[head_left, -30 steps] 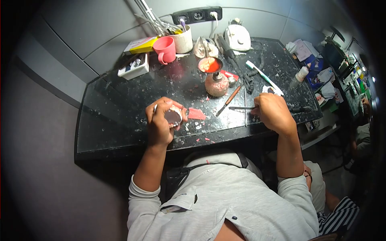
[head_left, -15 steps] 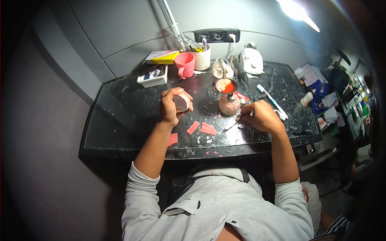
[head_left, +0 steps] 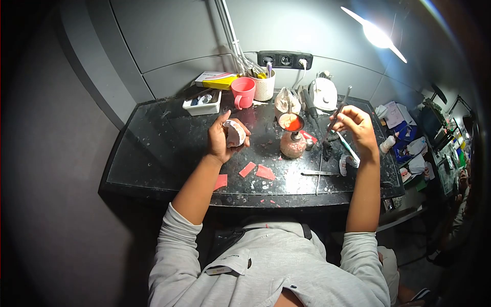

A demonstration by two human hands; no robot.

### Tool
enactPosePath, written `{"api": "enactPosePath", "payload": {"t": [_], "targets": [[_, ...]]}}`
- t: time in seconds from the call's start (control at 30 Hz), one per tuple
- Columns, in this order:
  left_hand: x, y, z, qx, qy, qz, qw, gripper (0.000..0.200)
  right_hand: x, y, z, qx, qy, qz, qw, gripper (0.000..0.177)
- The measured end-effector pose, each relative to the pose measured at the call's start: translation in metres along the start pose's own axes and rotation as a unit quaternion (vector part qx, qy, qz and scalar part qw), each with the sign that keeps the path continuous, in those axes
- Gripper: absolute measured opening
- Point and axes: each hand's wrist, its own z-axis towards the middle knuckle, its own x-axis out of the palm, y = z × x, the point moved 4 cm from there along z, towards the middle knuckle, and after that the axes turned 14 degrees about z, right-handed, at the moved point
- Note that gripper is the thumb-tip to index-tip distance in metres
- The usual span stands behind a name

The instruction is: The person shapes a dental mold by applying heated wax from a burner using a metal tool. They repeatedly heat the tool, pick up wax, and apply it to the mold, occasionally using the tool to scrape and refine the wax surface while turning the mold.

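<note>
My left hand is wrapped round a whitish dental cast with a pinkish rim, above the left-centre of the black table. At the right, my right hand pinches a thin metal tool, held upright at a slant over the table. Between the hands stands a burner speckled with pink, with a small dish of red melted wax above it. Pink wax pieces lie in front of the burner. Another metal tool rests on the table near its front edge.
At the back are a white tray, a pink mug, a holder with tools and a white device. A toothbrush lies right of the burner. Part of another person shows at far right.
My right hand has risen from the tabletop and moved up and right, lifting the thin tool upright. My left hand still holds the cast, now turned somewhat. The camera view has shifted slightly.
</note>
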Motion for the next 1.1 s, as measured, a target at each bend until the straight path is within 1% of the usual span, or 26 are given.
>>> {"api": "enactPosePath", "payload": {"t": [0.03, 0.1, 0.13, 0.17, 0.23, 0.27, 0.3, 0.37, 0.43, 0.5, 0.53, 0.57, 0.63, 0.77, 0.8, 0.83, 0.9, 0.97, 1.03, 1.1], "targets": [[0.0, -0.001, 0.0, 0.008, -0.001, -0.001, 1.0, 0.068, -0.003, -0.008, 0.001, 0.0, -0.001, 0.0, 1.0, 0.017], [0.002, -0.002, 0.001, 0.013, -0.002, -0.003, 1.0, 0.067, -0.013, -0.018, -0.002, -0.006, -0.1, 0.116, 0.988, 0.024], [0.002, -0.003, 0.0, 0.014, -0.001, 0.006, 1.0, 0.067, -0.012, -0.021, -0.005, 0.002, -0.109, 0.123, 0.986, 0.029], [0.003, -0.003, -0.001, 0.012, -0.001, 0.015, 1.0, 0.067, -0.013, -0.023, -0.008, 0.006, -0.112, 0.124, 0.986, 0.029], [0.005, -0.002, -0.002, 0.01, -0.002, 0.01, 1.0, 0.068, -0.017, -0.031, -0.012, 0.049, -0.106, 0.146, 0.982, 0.03], [0.006, -0.003, -0.002, 0.016, -0.003, 0.018, 1.0, 0.067, -0.021, -0.036, -0.012, 0.069, -0.081, 0.153, 0.982, 0.032], [0.008, -0.004, -0.003, 0.023, -0.004, 0.027, 0.999, 0.067, -0.017, -0.033, -0.015, 0.071, -0.083, 0.153, 0.982, 0.032], [0.009, -0.004, -0.004, 0.024, -0.001, 0.027, 0.999, 0.067, 0.0, -0.024, -0.019, 0.082, -0.09, 0.227, 0.966, 0.032], [0.01, -0.005, -0.003, 0.021, -0.002, 0.025, 0.999, 0.067, 0.001, -0.023, -0.02, 0.072, -0.083, 0.224, 0.968, 0.031], [0.011, -0.003, -0.003, 0.028, -0.002, 0.024, 0.999, 0.067, -0.001, -0.025, -0.018, 0.034, -0.06, 0.171, 0.983, 0.029], [0.011, -0.004, -0.002, 0.036, -0.003, 0.023, 0.999, 0.067, -0.004, -0.027, -0.018, 0.029, -0.071, 0.151, 0.986, 0.026], [0.011, -0.005, 0.0, 0.04, -0.001, 0.024, 0.999, 0.067, -0.008, -0.032, -0.019, 0.001, -0.089, 0.136, 0.987, 0.021], [0.013, -0.006, -0.002, 0.039, 0.011, 0.014, 0.999, 0.068, -0.005, -0.028, -0.019, -0.04, -0.1, 0.121, 0.987, 0.02], [0.018, -0.007, -0.003, 0.031, -0.002, 0.004, 1.0, 0.072, 0.008, -0.024, -0.021, -0.051, -0.102, 0.097, 0.989, 0.021], [0.017, -0.007, -0.003, 0.022, 0.021, 0.01, 0.999, 0.074, 0.011, -0.025, -0.021, -0.051, -0.099, 0.101, 0.989, 0.02], [0.017, -0.006, -0.003, 0.019, 0.023, 0.009, 1.0, 0.074, 0.014, -0.026, -0.021, -0.051, -0.096, 0.105, 0.989, 0.02], [0.016, -0.005, -0.002, 0.014, -0.004, 0.025, 1.0, 0.074, 0.021, -0.025, -0.022, -0.037, -0.087, 0.091, 0.991, 0.017], [0.015, -0.002, 0.0, 0.013, 0.011, 0.025, 1.0, 0.072, 0.022, -0.029, -0.022, -0.02, -0.079, 0.068, 0.994, 0.017], [0.012, 0.001, 0.001, 0.022, -0.01, 0.02, 1.0, 0.07, 0.022, -0.03, -0.022, -0.025, -0.077, 0.069, 0.994, 0.017], [0.011, 0.002, 0.002, 0.032, -0.001, 0.014, 0.999, 0.069, 0.023, -0.03, -0.022, -0.03, -0.073, 0.071, 0.994, 0.016]]}}
